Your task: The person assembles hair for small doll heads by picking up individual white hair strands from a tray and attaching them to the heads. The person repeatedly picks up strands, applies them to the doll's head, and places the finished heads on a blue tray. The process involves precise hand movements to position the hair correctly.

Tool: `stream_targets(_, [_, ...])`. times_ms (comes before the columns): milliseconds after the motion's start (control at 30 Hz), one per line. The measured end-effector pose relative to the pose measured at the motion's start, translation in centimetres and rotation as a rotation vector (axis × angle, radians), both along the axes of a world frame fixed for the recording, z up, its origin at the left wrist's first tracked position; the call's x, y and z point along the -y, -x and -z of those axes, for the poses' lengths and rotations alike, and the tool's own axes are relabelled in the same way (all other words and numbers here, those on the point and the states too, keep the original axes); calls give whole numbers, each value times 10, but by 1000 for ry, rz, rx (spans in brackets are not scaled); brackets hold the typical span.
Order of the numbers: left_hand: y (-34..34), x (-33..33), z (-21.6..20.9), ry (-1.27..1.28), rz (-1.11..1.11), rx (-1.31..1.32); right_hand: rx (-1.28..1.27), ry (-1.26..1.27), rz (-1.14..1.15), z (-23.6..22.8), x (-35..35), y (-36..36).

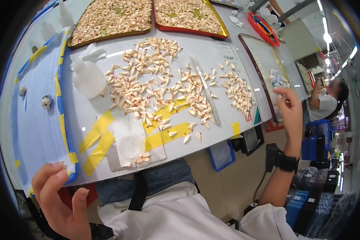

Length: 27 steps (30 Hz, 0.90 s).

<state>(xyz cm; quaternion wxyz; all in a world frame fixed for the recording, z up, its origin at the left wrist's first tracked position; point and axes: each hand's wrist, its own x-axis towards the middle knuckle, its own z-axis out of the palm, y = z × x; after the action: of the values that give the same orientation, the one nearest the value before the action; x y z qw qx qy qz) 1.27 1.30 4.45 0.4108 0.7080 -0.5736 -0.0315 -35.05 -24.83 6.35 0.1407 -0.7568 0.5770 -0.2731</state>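
My left hand (62, 200) is raised off the table's near left corner, thumb and fingers apart, with nothing in it. On the right, my right hand (290, 108) hovers by the table's right edge, close to a flat, dark-rimmed tray (264, 68). Its fingers are loosely bent and spread, and I see nothing held. Between the hands lie loose piles of small cream tooth-shaped pieces (138, 90) with red tips. A clear, slim stick-like tool (206, 90) rests among them. Near the front edge sits a small clear round dish (132, 145), a few pieces beside it.
Two large trays (151, 30) full of similar pieces stand at the back. A white squeeze bottle (88, 80) stands left of the pile. Yellow tape (98, 154) marks the white table; a blue-covered board (40, 112) lies left. A red basket (264, 29) and a seated person (326, 100) are at right.
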Motion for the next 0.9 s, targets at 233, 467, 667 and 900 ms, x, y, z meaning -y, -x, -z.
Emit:
stream_targets(233, [-53, 10, -38, -105, -50, 177, -544, 99, 107, 13, 8, 47])
stream_targets(467, [-151, 32, -50, -285, -107, 148, -378, 24, 82, 18, 16, 65])
stream_targets(667, [-120, 62, -38, -502, 138, 259, -290, 108, 51, 5, 26, 62])
stream_targets(900, [-126, 76, -22, -533, 176, 180, -284, 105, 137, 3, 22, 76])
